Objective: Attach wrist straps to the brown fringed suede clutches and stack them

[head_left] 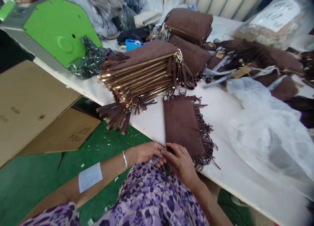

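Observation:
A brown suede fringed pouch (183, 124) lies flat on the white table (230, 167), its near end hanging over the table's edge. My left hand (147, 152) and my right hand (180, 162) meet at that near end, both with fingers closed in a pinch on the pouch's edge or something small there that I cannot make out. A silver bangle (125, 159) sits on my left wrist and a white patch (90, 177) on my left forearm.
A tall stack of brown pouches with gold zips and tassels (142, 74) stands behind. More pouches (188, 23) and tagged fringed ones (247, 61) lie further back. Clear plastic bags (267, 134) are at the right. A green machine (59, 30) and cardboard sheets (31, 105) are at the left.

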{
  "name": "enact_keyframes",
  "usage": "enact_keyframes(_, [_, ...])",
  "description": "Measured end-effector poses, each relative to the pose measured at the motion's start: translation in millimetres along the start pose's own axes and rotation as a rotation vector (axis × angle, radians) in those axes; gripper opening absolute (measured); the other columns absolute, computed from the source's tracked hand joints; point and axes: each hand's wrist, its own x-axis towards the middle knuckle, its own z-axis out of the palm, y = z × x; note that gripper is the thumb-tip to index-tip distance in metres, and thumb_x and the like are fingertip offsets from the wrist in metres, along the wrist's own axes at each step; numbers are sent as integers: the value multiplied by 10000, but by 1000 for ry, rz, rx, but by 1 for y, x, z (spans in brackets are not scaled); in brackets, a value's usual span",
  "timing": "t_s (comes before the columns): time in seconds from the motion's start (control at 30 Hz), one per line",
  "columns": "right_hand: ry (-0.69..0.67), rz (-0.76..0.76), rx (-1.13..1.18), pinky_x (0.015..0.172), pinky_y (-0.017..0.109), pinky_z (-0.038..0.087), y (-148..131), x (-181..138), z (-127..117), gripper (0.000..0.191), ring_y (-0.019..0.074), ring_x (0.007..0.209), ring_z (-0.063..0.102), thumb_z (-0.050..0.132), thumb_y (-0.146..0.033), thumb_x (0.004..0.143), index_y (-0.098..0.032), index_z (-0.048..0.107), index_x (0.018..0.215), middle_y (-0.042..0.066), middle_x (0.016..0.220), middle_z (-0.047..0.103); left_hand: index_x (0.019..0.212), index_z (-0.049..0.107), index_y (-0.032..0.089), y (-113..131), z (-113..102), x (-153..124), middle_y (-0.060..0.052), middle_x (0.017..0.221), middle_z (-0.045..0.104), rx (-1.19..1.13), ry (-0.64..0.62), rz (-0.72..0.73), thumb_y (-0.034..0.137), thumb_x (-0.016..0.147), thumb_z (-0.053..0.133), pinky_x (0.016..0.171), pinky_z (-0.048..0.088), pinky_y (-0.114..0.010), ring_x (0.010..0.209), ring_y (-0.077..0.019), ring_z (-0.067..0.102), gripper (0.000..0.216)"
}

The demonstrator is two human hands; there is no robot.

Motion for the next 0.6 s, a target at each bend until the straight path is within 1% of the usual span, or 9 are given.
enact_keyframes(0.07, [17, -23, -10, 933, 401, 402, 0, 2, 3, 314, 258, 1169, 459, 567, -209, 922, -263, 624, 1226, 86, 1316, 539, 877, 685, 104, 0, 0, 0, -60, 744, 692, 1, 13, 9, 135, 658, 721, 581, 525, -243, 537, -123, 613, 223])
enact_keyframes(0.17, [56, -59, -10, 923, 388, 407, 1, 6, 7, 270, 247, 1146, 471, 581, -205, 916, -241, 651, 1174, 85, 1272, 576, 907, 681, 105, -1, -2, -3, -78, 763, 700, -4, 1, 24, 159, 675, 725, 570, 525, -248, 543, -132, 621, 241])
enact_keyframes(0.27, [73, -91, -6, 921, 381, 417, 2, 8, 9, 265, 241, 1134, 479, 586, -205, 912, -236, 657, 1166, 86, 1243, 596, 937, 683, 92, -6, -5, -10, -107, 816, 705, -55, -19, 38, 208, 711, 736, 613, 543, -261, 616, -154, 656, 260])
enact_keyframes(0.37, [87, -101, 10, 914, 374, 427, 3, 9, 8, 245, 236, 1119, 487, 591, -197, 907, -231, 668, 1137, 85, 1233, 602, 970, 681, 84, -14, -5, -18, -134, 874, 705, -121, 3, 34, 299, 765, 734, 669, 560, -291, 694, -177, 677, 301])
enact_keyframes(0.47, [95, -105, 32, 910, 372, 429, 5, 8, 7, 218, 236, 1114, 489, 592, -185, 904, -229, 678, 1099, 78, 1229, 605, 964, 684, 88, -22, -4, -19, -104, 811, 695, -130, 78, 18, 313, 748, 759, 634, 552, -281, 631, -151, 651, 321])
enact_keyframes(0.53, [89, -111, 38, 916, 372, 428, 7, 8, 7, 211, 235, 1120, 486, 592, -186, 903, -231, 681, 1088, 76, 1227, 606, 929, 688, 93, -25, -4, -15, -77, 749, 682, -114, 130, 5, 304, 711, 786, 590, 533, -262, 567, -127, 615, 319])
enact_keyframes(0.6, [77, -126, 35, 922, 368, 428, 8, 8, 6, 198, 233, 1129, 482, 590, -193, 903, -233, 687, 1071, 76, 1228, 605, 873, 688, 98, -25, -4, -10, -63, 708, 675, -91, 152, -16, 295, 665, 810, 566, 521, -259, 530, -117, 589, 311])
